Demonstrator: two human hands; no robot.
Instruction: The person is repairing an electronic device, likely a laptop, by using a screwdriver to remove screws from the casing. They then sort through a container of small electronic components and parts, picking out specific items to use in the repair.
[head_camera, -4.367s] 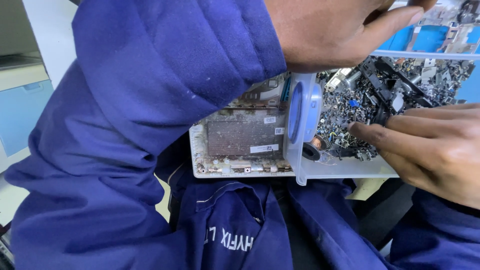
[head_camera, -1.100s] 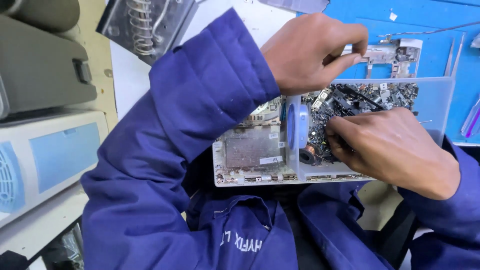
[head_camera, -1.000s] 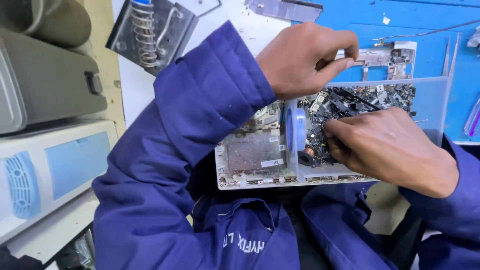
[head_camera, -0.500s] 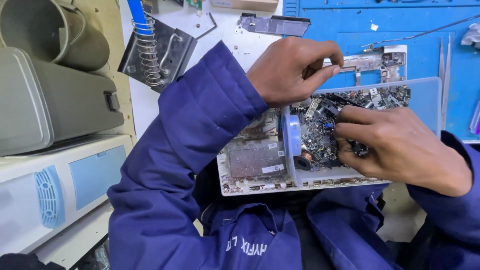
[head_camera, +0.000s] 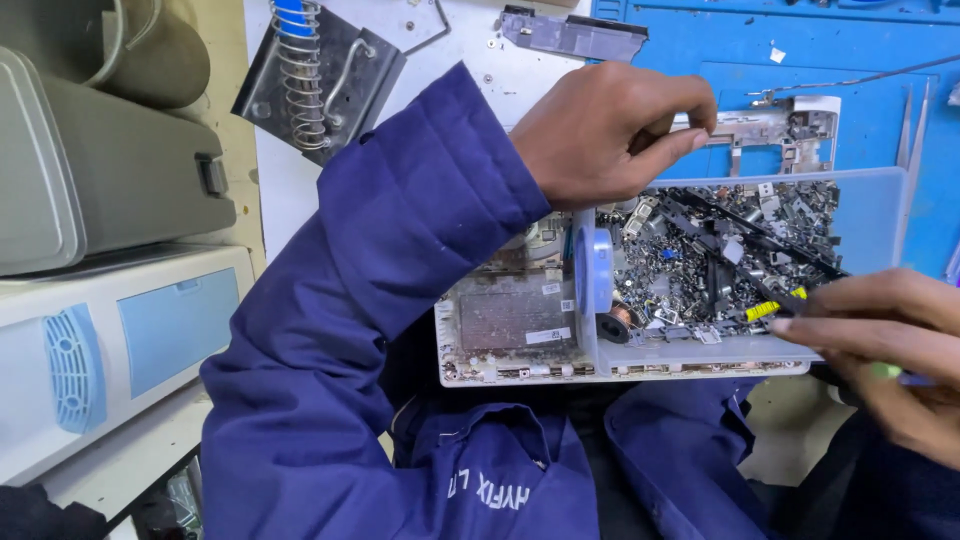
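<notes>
Grey machine casings (head_camera: 90, 200) at far left, soldering stand (head_camera: 315, 70) on white-and-blue worktop (head_camera: 700, 45). Left hand (head_camera: 610, 130) curled over clear parts tray (head_camera: 870, 215); right hand (head_camera: 890, 350) pinching yellow-tipped tool (head_camera: 775, 306) at tray's right edge.

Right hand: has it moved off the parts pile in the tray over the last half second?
Yes. The right hand has pulled back toward the near right corner of the clear parts tray, now holding a yellow-tipped tool instead of digging mid-pile.
</notes>
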